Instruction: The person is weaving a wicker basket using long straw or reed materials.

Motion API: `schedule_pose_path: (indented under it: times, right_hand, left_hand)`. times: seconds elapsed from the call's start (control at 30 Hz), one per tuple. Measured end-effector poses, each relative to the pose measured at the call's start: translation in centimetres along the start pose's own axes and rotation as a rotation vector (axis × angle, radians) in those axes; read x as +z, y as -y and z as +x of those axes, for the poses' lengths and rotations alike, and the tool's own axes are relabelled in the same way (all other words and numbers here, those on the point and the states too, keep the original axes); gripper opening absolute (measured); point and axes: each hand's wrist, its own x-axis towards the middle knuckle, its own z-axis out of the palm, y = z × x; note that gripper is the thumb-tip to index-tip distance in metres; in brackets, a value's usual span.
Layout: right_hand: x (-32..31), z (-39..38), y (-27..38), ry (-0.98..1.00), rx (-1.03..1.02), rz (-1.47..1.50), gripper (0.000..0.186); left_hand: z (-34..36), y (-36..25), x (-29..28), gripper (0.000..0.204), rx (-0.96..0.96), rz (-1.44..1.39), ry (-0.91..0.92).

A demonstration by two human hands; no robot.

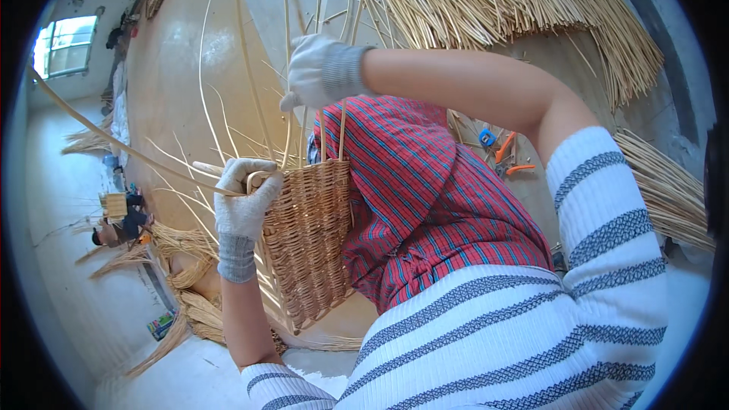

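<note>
Tan floor, left hand tight round cane

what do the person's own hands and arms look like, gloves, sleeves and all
The left hand and right hand wear pale, whitish gloves with grey ribbed cuffs. The forearms are bare. The sleeves are white with dark grey patterned bands.

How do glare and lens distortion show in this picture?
Head view: the window is partly washed out; head view: pale glare lies on the tan floor; head view: corners go black and room edges bow; head view: the woven basket reads clearly.
</note>
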Motion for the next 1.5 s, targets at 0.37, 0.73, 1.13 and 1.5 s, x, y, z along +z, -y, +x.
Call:
schedule_pose_path:
  times: [0.37,0.73,1.13,1.5]
  right_hand:
    - [4.8,5.8,5.4,0.58,0.394,1.798,0.049]
    - [4.0,4.3,4.6,0.68,0.299,1.754,0.062]
    - [5.0,5.8,6.0,0.86,0.095,1.949,0.063]
    - [-9.8,4.2,6.6,0.74,-0.004,-0.001,0.028]
  left_hand:
    - [-0.3,0.9,-0.2,0.014,0.046,-0.001,-0.02]
    - [0.3,0.5,-0.4,0.014,0.233,0.066,0.019]
    - [0.6,0.8,-0.8,0.03,0.116,-0.046,0.114]
    - [0.5,1.1,-1.8,0.038,0.158,0.016,0.208]
